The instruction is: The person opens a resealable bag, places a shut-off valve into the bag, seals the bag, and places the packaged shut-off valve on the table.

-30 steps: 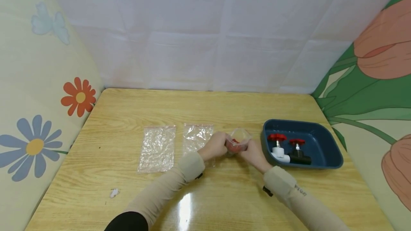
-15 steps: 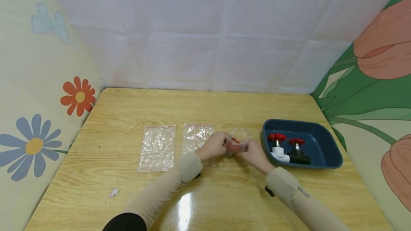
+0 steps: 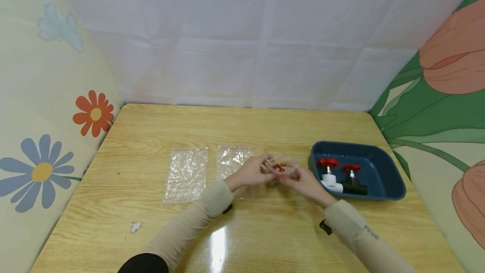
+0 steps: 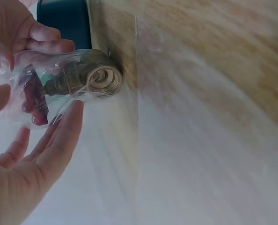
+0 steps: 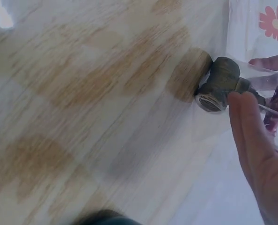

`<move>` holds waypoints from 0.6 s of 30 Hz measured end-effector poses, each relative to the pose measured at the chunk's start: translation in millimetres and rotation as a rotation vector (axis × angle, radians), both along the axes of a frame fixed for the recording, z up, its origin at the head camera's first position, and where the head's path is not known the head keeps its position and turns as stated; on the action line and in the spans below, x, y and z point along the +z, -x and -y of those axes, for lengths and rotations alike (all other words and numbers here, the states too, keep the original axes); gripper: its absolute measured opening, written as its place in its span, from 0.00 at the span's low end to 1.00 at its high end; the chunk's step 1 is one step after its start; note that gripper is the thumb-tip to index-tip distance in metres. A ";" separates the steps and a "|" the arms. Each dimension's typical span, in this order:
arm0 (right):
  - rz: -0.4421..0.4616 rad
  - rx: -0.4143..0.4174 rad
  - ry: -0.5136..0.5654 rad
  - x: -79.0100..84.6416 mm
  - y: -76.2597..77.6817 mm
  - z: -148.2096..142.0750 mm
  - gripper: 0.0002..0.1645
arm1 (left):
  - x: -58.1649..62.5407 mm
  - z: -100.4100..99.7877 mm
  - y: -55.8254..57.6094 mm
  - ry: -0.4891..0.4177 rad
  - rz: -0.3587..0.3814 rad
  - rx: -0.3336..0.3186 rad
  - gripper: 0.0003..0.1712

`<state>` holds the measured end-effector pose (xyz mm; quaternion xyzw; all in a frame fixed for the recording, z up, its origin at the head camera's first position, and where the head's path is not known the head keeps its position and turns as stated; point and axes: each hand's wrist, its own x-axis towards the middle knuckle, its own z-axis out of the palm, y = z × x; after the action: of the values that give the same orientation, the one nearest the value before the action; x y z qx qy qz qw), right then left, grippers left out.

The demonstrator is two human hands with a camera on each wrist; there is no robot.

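A clear plastic bag (image 3: 286,160) stands upright with its mouth gaping upward. Inside it is a brass valve (image 4: 86,77) with a red handwheel (image 3: 279,167), its threaded port facing the left wrist camera. My left hand (image 3: 250,172) is on the bag's left side, fingers fairly straight, some touching the plastic beside the valve. On the other side, my right hand (image 3: 306,183) lays straight fingers (image 5: 244,117) along the bag near the valve body. Both thumbs are near the bag's upper part; whether they touch its rim is unclear.
Two flat clear zip bags lie to the left, one outer bag (image 3: 185,175) and one inner bag (image 3: 232,159) partly behind my left hand. A blue tray (image 3: 384,163) at right holds a white valve (image 3: 329,181) and a black valve (image 3: 352,183) with red handwheels.
Both hands have loosened from a grip on the bag's sides to spread, straighter fingers around it. My forearms have moved slightly apart. The bag's mouth looks lower and rounder.
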<state>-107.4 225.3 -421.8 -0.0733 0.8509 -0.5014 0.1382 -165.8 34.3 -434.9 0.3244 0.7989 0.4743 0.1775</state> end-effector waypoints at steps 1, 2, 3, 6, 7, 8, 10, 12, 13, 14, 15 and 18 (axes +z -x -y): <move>-0.002 -0.006 0.009 0.1 -0.1 0.3 0.25 | -1.5 -0.4 0.3 -0.010 -0.008 0.002 0.19; -0.005 -0.010 0.022 0.2 -0.2 0.8 0.24 | -2.6 -0.8 0.5 -0.019 -0.016 0.004 0.17; -0.009 -0.019 0.024 0.3 -0.2 1.4 0.23 | -3.8 -1.4 0.7 -0.027 -0.026 0.006 0.15; -0.016 -0.048 0.053 -0.3 0.1 3.7 0.20 | -6.9 -2.9 1.0 -0.035 -0.055 0.015 0.12; -0.016 -0.060 0.059 -0.5 0.1 4.5 0.19 | -7.7 -3.2 1.1 -0.036 -0.063 0.020 0.11; -0.020 -0.066 0.063 -0.4 -0.1 5.4 0.19 | -8.5 -3.7 1.2 -0.037 -0.075 0.024 0.11; -0.022 -0.076 0.085 -1.2 0.6 6.7 0.18 | -10.1 -4.3 1.9 -0.047 -0.093 0.030 0.09; -0.016 -0.086 0.111 -1.6 1.5 8.3 0.17 | -11.3 -4.9 2.5 -0.064 -0.106 0.033 0.08; -0.013 -0.094 0.118 -1.3 1.6 9.3 0.16 | -11.6 -5.2 2.7 -0.076 -0.108 0.033 0.07; -0.012 -0.098 0.130 -1.5 2.1 10.1 0.15 | -11.9 -5.4 3.0 -0.085 -0.111 0.033 0.06; -0.008 -0.107 0.139 -1.8 2.7 10.7 0.15 | -12.1 -5.6 3.1 -0.093 -0.111 0.034 0.06; -0.003 -0.136 0.148 -2.2 3.6 12.5 0.13 | -12.1 -6.1 3.0 -0.099 -0.104 0.041 0.05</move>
<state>-111.0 212.8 -423.9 -0.0260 0.8149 -0.5710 0.0966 -168.8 40.4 -447.0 0.3404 0.7893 0.4991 0.1096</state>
